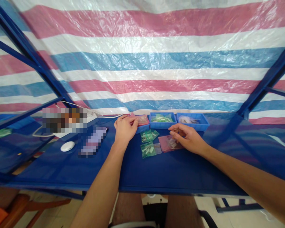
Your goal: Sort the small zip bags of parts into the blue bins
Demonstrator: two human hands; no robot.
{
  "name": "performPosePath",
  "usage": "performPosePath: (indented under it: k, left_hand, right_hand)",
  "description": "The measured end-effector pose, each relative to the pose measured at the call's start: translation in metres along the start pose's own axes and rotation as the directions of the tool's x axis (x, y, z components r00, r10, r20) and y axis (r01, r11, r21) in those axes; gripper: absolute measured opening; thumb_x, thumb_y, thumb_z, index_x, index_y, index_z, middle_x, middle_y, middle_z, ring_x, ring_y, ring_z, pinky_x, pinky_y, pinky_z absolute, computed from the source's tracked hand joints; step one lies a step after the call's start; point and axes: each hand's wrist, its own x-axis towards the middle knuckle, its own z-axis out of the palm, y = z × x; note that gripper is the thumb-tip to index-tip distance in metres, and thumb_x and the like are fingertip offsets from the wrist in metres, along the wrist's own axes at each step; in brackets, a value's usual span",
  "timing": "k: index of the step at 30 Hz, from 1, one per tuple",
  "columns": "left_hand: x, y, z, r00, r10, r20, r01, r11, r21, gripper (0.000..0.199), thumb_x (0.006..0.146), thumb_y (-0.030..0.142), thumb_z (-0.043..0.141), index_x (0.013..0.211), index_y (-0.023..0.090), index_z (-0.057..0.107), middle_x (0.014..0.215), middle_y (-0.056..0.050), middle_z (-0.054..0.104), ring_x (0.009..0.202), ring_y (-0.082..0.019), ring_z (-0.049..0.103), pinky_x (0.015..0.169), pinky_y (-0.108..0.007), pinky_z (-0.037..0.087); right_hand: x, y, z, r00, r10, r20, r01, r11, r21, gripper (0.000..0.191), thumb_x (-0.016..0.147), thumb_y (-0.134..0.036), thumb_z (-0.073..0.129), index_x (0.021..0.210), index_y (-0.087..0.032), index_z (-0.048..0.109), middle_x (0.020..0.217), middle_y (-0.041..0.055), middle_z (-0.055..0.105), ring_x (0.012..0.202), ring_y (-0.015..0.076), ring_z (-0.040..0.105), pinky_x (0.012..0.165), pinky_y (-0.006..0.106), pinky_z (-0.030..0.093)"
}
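My left hand point(125, 128) rests at the left blue bin point(142, 129), its fingers loosely bent and apart over the rim. Pink plastic bags point(142, 119) lie in that bin, partly covered by the hand. My right hand point(188, 138) hovers over a pink bag point(165, 144) of small parts on the table, thumb and forefinger close with a small gap. No held object shows in either hand. Left of the pink bag lie two green bags, an upper one point(147, 136) and a lower one point(147, 150), beside a small clear bag point(157, 148).
Behind the bags stand a middle blue bin point(163, 126) of green bags and a right blue bin point(203, 125) of clear bags. A phone point(94, 141), a white mouse-like object point(67, 146) and a cable point(109, 117) are at left. Blue metal posts point(254, 91) frame the table point(171, 177).
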Motion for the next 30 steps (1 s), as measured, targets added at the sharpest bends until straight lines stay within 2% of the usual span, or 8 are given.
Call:
performPosePath:
  k: [3, 6, 10, 12, 15, 23, 26, 30]
  left_hand:
    - [-0.005, 0.003, -0.003, 0.999, -0.013, -0.029, 0.014, 0.999, 0.038, 0.030, 0.095, 0.050, 0.063, 0.102, 0.031, 0.085, 0.135, -0.011, 0.067, 0.135, -0.042, 0.049, 0.114, -0.066, 0.039]
    - [-0.010, 0.011, -0.007, 0.988, 0.099, -0.118, -0.090, 0.993, 0.080, 0.031, 0.097, 0.047, 0.063, 0.112, 0.030, 0.083, 0.148, -0.010, 0.057, 0.146, -0.042, 0.040, 0.124, -0.066, 0.028]
    - [-0.014, 0.024, -0.002, 0.927, 0.369, 0.066, -0.367, 0.929, -0.046, 0.038, 0.105, 0.043, 0.051, 0.129, 0.027, 0.074, 0.146, -0.009, 0.061, 0.138, -0.030, 0.054, 0.124, -0.049, 0.039]
    - [-0.016, 0.027, 0.006, 0.900, 0.414, 0.133, -0.407, 0.910, -0.081, 0.045, 0.104, 0.045, 0.053, 0.139, 0.023, 0.068, 0.149, -0.012, 0.059, 0.138, -0.030, 0.055, 0.122, -0.047, 0.042]
    - [-0.019, 0.027, 0.015, 0.916, 0.375, 0.140, -0.371, 0.927, -0.057, 0.051, 0.103, 0.046, 0.055, 0.145, 0.019, 0.062, 0.153, -0.014, 0.057, 0.140, -0.032, 0.054, 0.122, -0.049, 0.041]
    - [-0.023, 0.026, 0.015, 0.945, 0.304, 0.120, -0.305, 0.952, -0.008, 0.039, 0.101, 0.048, 0.058, 0.124, 0.022, 0.075, 0.141, -0.012, 0.068, 0.133, -0.033, 0.060, 0.125, -0.055, 0.032]
    - [-0.025, 0.028, 0.014, 0.952, 0.293, 0.086, -0.295, 0.955, 0.019, 0.040, 0.100, 0.049, 0.058, 0.129, 0.025, 0.072, 0.142, -0.011, 0.067, 0.135, -0.034, 0.058, 0.128, -0.059, 0.024]
    - [-0.027, 0.028, 0.014, 0.969, 0.237, 0.067, -0.241, 0.969, 0.064, 0.049, 0.099, 0.053, 0.059, 0.138, 0.025, 0.066, 0.144, -0.015, 0.064, 0.135, -0.037, 0.055, 0.123, -0.059, 0.030]
  right_hand:
    - [0.000, 0.000, 0.000, 1.000, 0.004, -0.004, -0.004, 1.000, -0.003, 0.031, 0.100, -0.051, 0.063, 0.114, -0.026, 0.071, 0.088, 0.0050, 0.073, 0.076, 0.0229, 0.070, 0.064, 0.034, 0.057]
    - [-0.001, -0.001, -0.001, 1.000, 0.003, 0.004, -0.003, 1.000, -0.005, 0.030, 0.100, -0.050, 0.063, 0.115, -0.025, 0.070, 0.088, 0.0048, 0.073, 0.075, 0.0225, 0.070, 0.065, 0.034, 0.056]
    - [0.000, -0.001, -0.001, 1.000, -0.003, 0.009, 0.003, 1.000, -0.016, 0.030, 0.100, -0.050, 0.062, 0.115, -0.026, 0.070, 0.090, 0.0049, 0.074, 0.076, 0.0228, 0.070, 0.068, 0.035, 0.057]
    - [0.000, -0.001, -0.001, 1.000, -0.003, 0.007, 0.003, 1.000, -0.015, 0.030, 0.100, -0.051, 0.063, 0.115, -0.026, 0.070, 0.090, 0.0050, 0.074, 0.076, 0.0230, 0.070, 0.067, 0.035, 0.057]
    - [0.000, -0.002, 0.000, 1.000, 0.003, 0.002, -0.003, 1.000, -0.005, 0.031, 0.099, -0.051, 0.064, 0.115, -0.026, 0.071, 0.089, 0.0053, 0.074, 0.075, 0.0232, 0.070, 0.065, 0.035, 0.057]
    - [-0.001, 0.000, 0.000, 1.000, 0.006, 0.017, -0.006, 1.000, -0.004, 0.028, 0.100, -0.049, 0.064, 0.115, -0.026, 0.071, 0.090, 0.0052, 0.074, 0.075, 0.0226, 0.070, 0.065, 0.034, 0.057]
    - [-0.001, 0.001, 0.001, 1.000, 0.004, 0.020, -0.004, 1.000, -0.013, 0.029, 0.101, -0.049, 0.062, 0.116, -0.026, 0.070, 0.092, 0.0055, 0.074, 0.076, 0.0227, 0.071, 0.065, 0.034, 0.057]
    - [-0.001, 0.000, 0.000, 1.000, -0.007, 0.027, 0.007, 1.000, -0.029, 0.029, 0.101, -0.049, 0.061, 0.115, -0.025, 0.070, 0.091, 0.0053, 0.074, 0.076, 0.0223, 0.071, 0.065, 0.034, 0.057]
